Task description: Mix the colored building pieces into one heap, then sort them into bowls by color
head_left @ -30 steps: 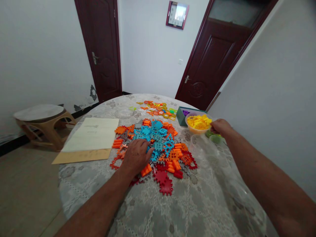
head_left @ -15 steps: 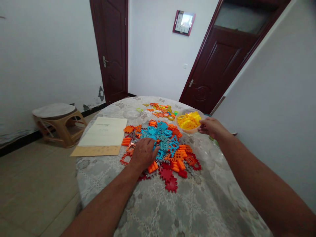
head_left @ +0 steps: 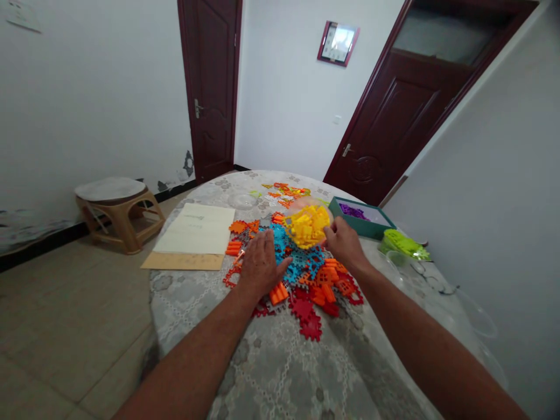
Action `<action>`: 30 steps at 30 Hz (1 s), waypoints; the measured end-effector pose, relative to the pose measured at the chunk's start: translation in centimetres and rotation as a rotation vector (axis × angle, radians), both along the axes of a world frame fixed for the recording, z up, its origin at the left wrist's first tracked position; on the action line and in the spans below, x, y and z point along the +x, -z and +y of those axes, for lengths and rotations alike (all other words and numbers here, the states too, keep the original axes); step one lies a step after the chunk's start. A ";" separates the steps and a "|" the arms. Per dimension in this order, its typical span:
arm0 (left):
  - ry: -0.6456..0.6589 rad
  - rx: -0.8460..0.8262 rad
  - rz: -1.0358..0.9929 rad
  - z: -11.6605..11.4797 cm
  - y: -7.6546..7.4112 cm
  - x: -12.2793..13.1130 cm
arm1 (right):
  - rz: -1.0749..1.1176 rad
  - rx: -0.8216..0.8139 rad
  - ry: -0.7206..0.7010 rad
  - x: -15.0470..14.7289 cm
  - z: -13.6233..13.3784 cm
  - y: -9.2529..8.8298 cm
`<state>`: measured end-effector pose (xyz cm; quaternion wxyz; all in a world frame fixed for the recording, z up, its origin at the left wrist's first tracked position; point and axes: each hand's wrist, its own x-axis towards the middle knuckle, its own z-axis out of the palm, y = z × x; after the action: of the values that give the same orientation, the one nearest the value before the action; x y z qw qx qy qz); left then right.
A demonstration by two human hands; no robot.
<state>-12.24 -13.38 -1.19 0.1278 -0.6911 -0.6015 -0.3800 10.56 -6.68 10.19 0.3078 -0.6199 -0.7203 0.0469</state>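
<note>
Yellow pieces (head_left: 307, 228) fill a clear bowl (head_left: 305, 202) above the colored pile (head_left: 301, 271), its rim apparently pinched by the right hand (head_left: 345, 240). The left hand (head_left: 261, 265) lies flat, thumb apart, on the pile's left. Tablecloth (head_left: 280, 373) stretches toward the near edge; paper (head_left: 196, 230) borders the left edge, a green box (head_left: 374, 232) the right.

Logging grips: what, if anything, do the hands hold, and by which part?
Right hand: a round translucent plastic bowl of yellow plastic pieces, by its right edge. Left hand lies on multicoloured plastic pieces; any grip is hidden.
</note>
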 end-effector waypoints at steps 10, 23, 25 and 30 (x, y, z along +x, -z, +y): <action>0.000 0.008 -0.038 0.1 0.1 -0.2 | -0.318 0.285 -0.038 -2.0 -0.7 2.0; -0.009 -0.003 -0.024 0.0 -0.5 -0.2 | -0.396 0.469 -0.031 -0.6 -1.9 -0.4; -0.002 -0.005 -0.021 0.0 -0.5 -0.2 | -0.351 0.437 -0.035 -0.5 -2.1 -0.8; 0.008 -0.012 -0.006 0.0 -0.1 -0.4 | -0.092 0.328 0.057 1.8 -1.5 -2.9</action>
<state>-12.59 -13.40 -1.04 0.1201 -0.6931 -0.6013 -0.3789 12.31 -8.18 13.12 0.3728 -0.5830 -0.7138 -0.1084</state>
